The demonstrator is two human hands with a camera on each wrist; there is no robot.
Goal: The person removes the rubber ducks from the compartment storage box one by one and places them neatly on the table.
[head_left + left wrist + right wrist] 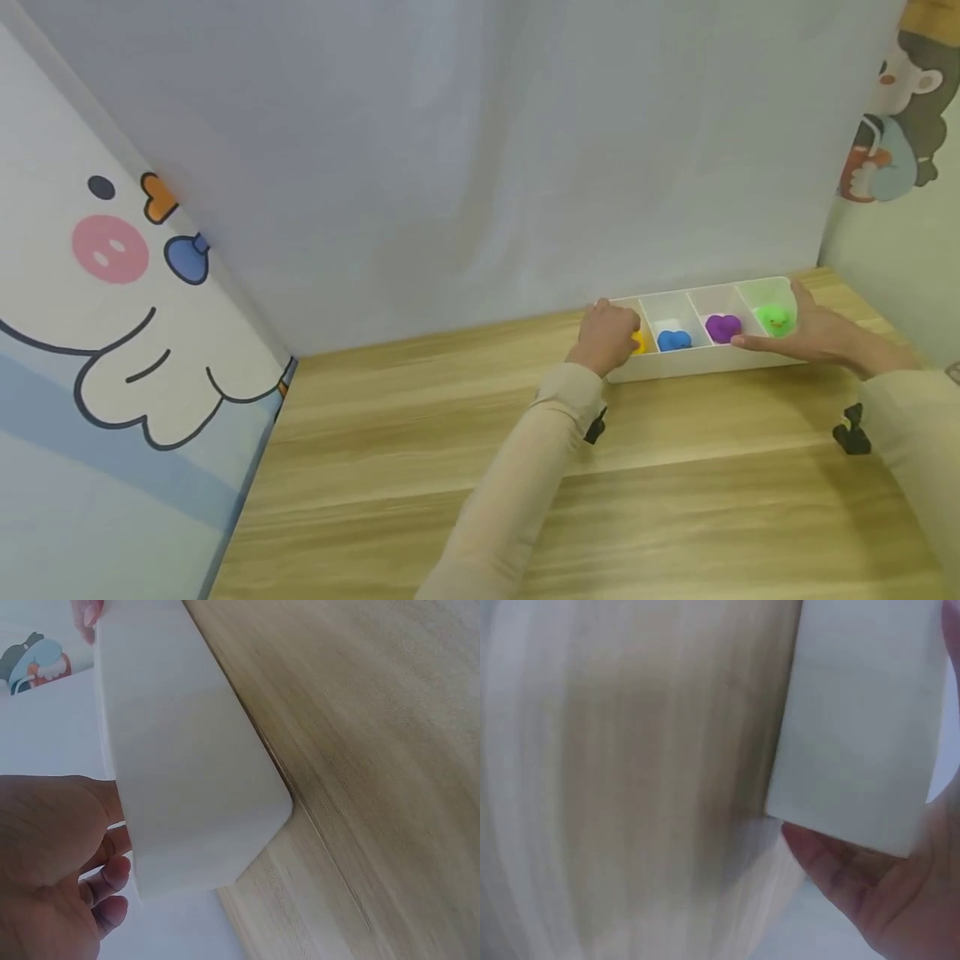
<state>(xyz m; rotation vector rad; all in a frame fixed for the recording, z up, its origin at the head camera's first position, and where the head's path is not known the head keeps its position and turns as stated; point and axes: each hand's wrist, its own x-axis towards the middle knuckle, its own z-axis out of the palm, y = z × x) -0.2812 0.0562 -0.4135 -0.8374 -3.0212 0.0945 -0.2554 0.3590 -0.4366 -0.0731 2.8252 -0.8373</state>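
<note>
A long white divided box (pixel 697 360) stands on the table with a small toy in each of its compartments. My left hand (pixel 604 335) reaches over the left end, its curled fingers at a yellow toy (pixel 639 341) that they partly cover. From the left wrist view, the thumb and a finger of that hand (pixel 56 855) pass behind the box rim, where the toy is hidden. Gripping the right end, my right hand (pixel 821 333) lays its thumb along the front rim. Between the hands sit a blue toy (pixel 674 340), a purple toy (pixel 723 327) and a green duck (pixel 776 320).
The wooden table (pixel 420 433) extends forward and left of the box. A pale grey curtain-like backdrop (pixel 450 167) rises close behind it. A wall with a cartoon bird (pixel 67 333) borders the left side, and another printed wall (pixel 907 250) the right.
</note>
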